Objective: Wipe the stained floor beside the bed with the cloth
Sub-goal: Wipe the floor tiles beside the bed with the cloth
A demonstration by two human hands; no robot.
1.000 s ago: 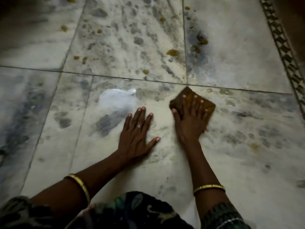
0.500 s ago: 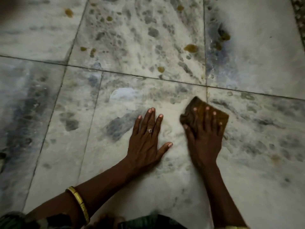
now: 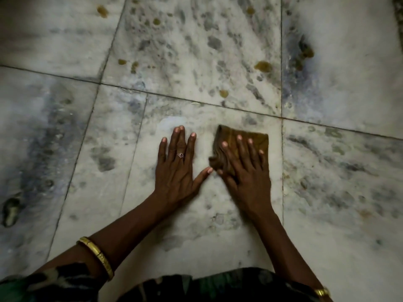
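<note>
A folded brown cloth [image 3: 229, 138] lies flat on the white marble floor [image 3: 196, 225]. My right hand [image 3: 246, 171] presses down on it with the fingers spread over its top. Just left of it, my left hand [image 3: 176, 168] rests flat on the bare tile, fingers together and thumb out toward the cloth, holding nothing. Yellow-brown stains dot the tiles farther away: one [image 3: 262, 66] beyond the cloth, a small one [image 3: 224, 93] near the grout line, and others [image 3: 102, 10] at the upper left.
Grey veining and dark blotches cover the tiles, heaviest at the left [image 3: 41, 149] and upper right [image 3: 305, 51]. A patterned border strip [image 3: 398, 5] shows at the top right corner. My patterned clothing [image 3: 196, 286] fills the bottom edge.
My right hand has slid the cloth leftward and nearer to me, off the tile joint and close to my left thumb. My left hand has stayed planted on the floor.
</note>
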